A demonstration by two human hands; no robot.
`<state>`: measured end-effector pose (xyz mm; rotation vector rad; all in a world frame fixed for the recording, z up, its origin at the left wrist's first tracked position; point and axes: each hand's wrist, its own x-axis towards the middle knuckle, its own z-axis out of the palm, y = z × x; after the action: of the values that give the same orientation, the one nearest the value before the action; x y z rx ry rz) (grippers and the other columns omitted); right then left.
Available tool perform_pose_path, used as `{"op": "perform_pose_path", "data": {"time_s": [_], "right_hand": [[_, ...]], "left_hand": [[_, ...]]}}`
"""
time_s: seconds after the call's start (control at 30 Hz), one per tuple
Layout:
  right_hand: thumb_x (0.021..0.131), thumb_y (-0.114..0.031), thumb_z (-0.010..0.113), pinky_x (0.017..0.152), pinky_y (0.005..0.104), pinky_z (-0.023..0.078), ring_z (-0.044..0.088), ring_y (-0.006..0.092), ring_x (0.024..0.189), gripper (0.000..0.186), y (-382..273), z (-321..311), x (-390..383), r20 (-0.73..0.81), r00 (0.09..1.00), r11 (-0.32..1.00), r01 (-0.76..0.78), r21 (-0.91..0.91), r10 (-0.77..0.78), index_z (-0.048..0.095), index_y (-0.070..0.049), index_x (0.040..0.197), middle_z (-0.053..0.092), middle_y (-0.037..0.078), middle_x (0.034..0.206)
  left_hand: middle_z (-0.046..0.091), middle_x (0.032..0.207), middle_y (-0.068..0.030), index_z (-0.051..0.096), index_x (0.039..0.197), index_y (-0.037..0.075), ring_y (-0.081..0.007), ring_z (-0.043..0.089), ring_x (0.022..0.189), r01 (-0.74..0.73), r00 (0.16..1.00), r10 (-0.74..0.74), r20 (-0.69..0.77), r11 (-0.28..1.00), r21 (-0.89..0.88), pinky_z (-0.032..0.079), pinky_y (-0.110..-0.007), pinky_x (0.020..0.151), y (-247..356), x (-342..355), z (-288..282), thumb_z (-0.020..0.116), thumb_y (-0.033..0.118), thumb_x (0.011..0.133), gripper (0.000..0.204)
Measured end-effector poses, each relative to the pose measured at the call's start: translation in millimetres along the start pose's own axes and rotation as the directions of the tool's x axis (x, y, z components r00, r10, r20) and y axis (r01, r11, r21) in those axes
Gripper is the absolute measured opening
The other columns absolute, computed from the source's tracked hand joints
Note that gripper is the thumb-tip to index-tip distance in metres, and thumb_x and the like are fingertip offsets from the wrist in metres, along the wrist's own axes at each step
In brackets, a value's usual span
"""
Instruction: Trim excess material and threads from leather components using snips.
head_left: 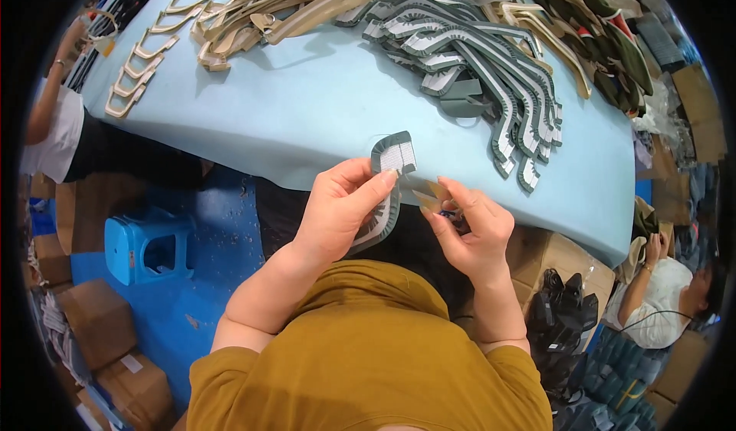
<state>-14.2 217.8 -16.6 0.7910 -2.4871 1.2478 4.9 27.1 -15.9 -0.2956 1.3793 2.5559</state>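
Observation:
My left hand pinches a curved fabric strip between thumb and fingers, just above the table's near edge. The strip has a dark green, notched border around a white ribbed middle; one end stands up above my thumb, and the rest bends down below the hand. To its right, my right hand is closed around small thread snips. Their two pointed blades are apart and aim toward the strip without plainly touching it. My fingers hide most of the snips' handle.
A light blue table spans the front. On it lie a heap of similar green-and-white strips, beige strips and dark green pieces. A blue stool and cardboard boxes stand left. People sit at both sides.

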Motion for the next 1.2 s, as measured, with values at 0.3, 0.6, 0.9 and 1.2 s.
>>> {"op": "perform_pose_path", "data": {"time_s": [0.3,0.6,0.9,1.2], "right_hand": [[0.062,-0.004,0.072,0.044,0.0259,0.041,0.052,0.0161,0.047,0.038,0.1,9.6,2.4,-0.101,0.992,0.992,0.066,-0.104,-0.077,0.064,-0.004,0.099,0.055,0.005,0.059],[0.064,-0.005,0.071,0.043,0.0268,0.038,0.049,0.016,0.045,0.035,-2.8,-7.7,1.9,0.048,0.994,0.993,0.103,-0.061,-0.101,0.064,-0.006,0.098,0.051,0.004,0.056],[0.063,-0.006,0.072,0.044,0.0278,0.041,0.053,0.0188,0.049,0.034,0.8,-40.8,22.9,0.239,0.965,0.993,0.115,-0.009,-0.109,0.064,-0.007,0.096,0.056,0.005,0.063],[0.06,-0.005,0.073,0.044,0.0286,0.039,0.053,0.0202,0.049,0.034,4.3,-47.3,25.2,0.365,0.914,0.979,0.201,-0.026,-0.178,0.066,-0.006,0.093,0.055,0.005,0.059]], "left_hand": [[0.059,0.08,0.0021,0.061,0.099,-0.002,-0.0006,0.047,0.067,-0.026,1.0,0.027,-0.011,0.998,0.064,0.036,-0.015,0.057,1.3,-6.1,9.6,0.057,0.011,0.087,0.018],[0.058,0.074,0.0024,0.062,0.096,-0.001,-0.002,0.047,0.065,-0.004,0.999,-0.004,0.042,0.979,0.203,0.037,-0.017,0.057,4.4,-7.6,-3.9,0.059,0.01,0.085,0.016],[0.054,0.071,0.0042,0.062,0.094,-0.002,-0.0011,0.044,0.062,0.129,0.962,-0.193,0.194,0.945,0.299,0.035,-0.017,0.055,18.9,-11.7,-8.3,0.059,0.008,0.082,0.016],[0.054,0.07,0.0042,0.062,0.09,-0.001,-0.0014,0.043,0.061,0.159,0.931,-0.255,0.261,0.926,0.342,0.035,-0.017,0.053,16.9,-10.9,-13.5,0.06,0.009,0.081,0.014]]}}
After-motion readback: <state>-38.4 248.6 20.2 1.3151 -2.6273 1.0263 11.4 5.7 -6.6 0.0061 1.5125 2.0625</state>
